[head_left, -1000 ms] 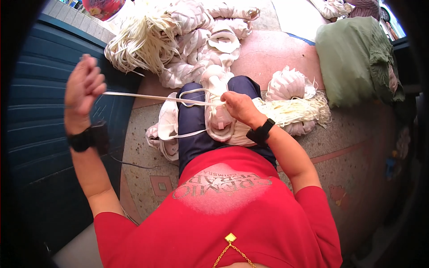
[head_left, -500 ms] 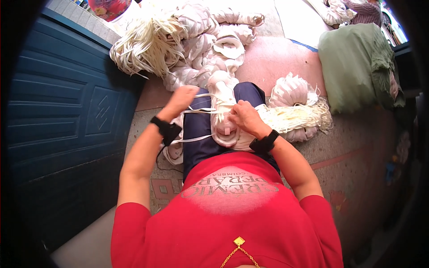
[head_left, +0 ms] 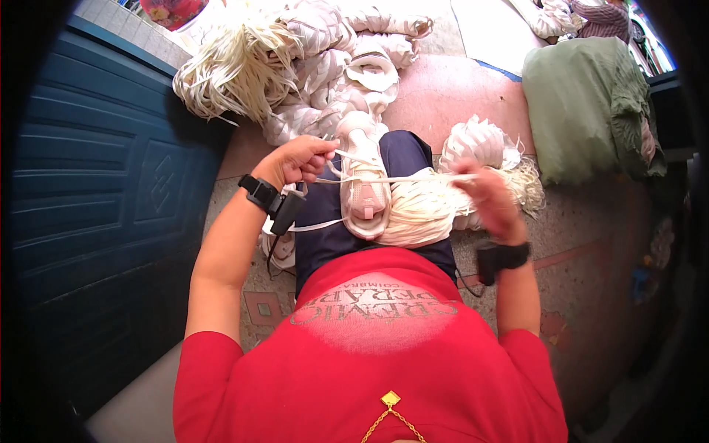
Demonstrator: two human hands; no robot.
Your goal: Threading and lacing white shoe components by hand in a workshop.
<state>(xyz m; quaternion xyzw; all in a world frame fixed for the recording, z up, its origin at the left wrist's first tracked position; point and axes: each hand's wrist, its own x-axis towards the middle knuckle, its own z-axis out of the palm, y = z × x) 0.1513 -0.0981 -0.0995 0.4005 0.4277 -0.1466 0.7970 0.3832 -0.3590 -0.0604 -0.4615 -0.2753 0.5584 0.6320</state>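
Note:
A pale pink and white sneaker (head_left: pixel 365 196) lies lengthwise across my lap. My left hand (head_left: pixel 304 159) is closed in a pinch on a white shoelace, just left of the shoe's upper part. Off to the right, my right hand (head_left: pixel 493 201) grips another stretch of flat white shoelace (head_left: pixel 425 179), which runs taut from the shoe; motion smears these fingers. A lower loop of lace (head_left: pixel 319 226) trails from the shoe over my left thigh. Beside the shoe, a thick hank of cream laces (head_left: pixel 419 213) rests over my right thigh, under the stretched lace.
Beyond my knees is a heap of white-pink shoes (head_left: pixel 325 74), with a bundle of loose cream laces (head_left: pixel 236 70). More wrapped white pieces (head_left: pixel 480 148) sit at right. A green cloth sack (head_left: pixel 583 111) stands farther right. A blue panelled door (head_left: pixel 81 155) is at left.
My right hand has swung away from the shoe to the right, drawing a lace out straight. My left hand stays near the shoe's left side, now turned with its fingers toward the shoe.

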